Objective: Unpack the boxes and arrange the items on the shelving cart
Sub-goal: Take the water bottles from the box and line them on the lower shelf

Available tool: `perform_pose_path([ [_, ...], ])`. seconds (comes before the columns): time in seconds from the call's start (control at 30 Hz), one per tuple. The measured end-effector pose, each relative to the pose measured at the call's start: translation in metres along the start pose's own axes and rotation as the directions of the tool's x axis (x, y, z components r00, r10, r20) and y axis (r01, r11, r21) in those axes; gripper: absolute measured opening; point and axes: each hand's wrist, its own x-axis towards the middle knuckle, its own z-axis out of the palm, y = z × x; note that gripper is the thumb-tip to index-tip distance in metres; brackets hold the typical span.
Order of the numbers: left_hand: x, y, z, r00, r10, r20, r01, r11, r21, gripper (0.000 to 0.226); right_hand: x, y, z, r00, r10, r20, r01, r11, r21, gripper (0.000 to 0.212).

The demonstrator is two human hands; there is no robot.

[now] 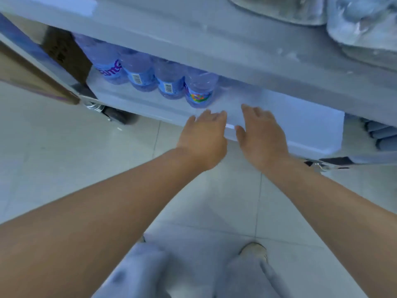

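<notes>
**Lining up bottles on the bottom shelf**

Nearest to us, over the pale tiled floor, our legs in grey trousers and one light shoe show below both bare forearms. Further out, our left hand and right hand reach side by side toward the front lip of the grey plastic shelving cart's bottom shelf. Each grip is released: fingers are fairly straight, spread a little, and hold nothing.

Just beyond the left fingertips stands the nearest clear blue plastic water bottle with a multicoloured label, last in a row of four blue-labelled bottles running left and back along the shelf. We judge the step in hand to be settling this row; done well, we would nudge the end bottle snug against its neighbour with flat fingers, low on its body so it does not tip.

To the right, bare shelf leaves room for more. Overhead, the upper shelf's edge limits clearance. At far left sit a brown cardboard box and a cart castor; plastic-wrapped bundles rest on top at far right.
</notes>
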Motion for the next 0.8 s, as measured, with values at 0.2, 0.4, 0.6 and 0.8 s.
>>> perform_pose_path([
  [0.2, -0.136, -0.035, -0.105, 0.99, -0.112, 0.088, 0.11, 0.994, 0.027, 0.053, -0.08, -0.097, -0.111, 0.98, -0.168, 0.103, 0.163, 0.985, 0.053, 0.045],
  [0.4, -0.243, -0.112, -0.224, 0.973, -0.23, 0.025, 0.231, 0.973, -0.022, 0.049, -0.101, -0.234, -0.219, 0.963, -0.252, 0.097, 0.242, 0.964, 0.109, 0.031],
  [0.6, -0.313, -0.198, -0.326, 0.938, -0.347, -0.011, 0.346, 0.937, -0.041, 0.058, -0.093, -0.356, -0.289, 0.953, -0.298, 0.057, 0.288, 0.947, 0.141, 0.022],
  [0.8, -0.317, -0.276, -0.392, 0.879, -0.476, -0.019, 0.472, 0.877, -0.093, 0.037, -0.056, -0.449, -0.322, 0.928, -0.355, 0.115, 0.332, 0.925, 0.184, 0.029],
])
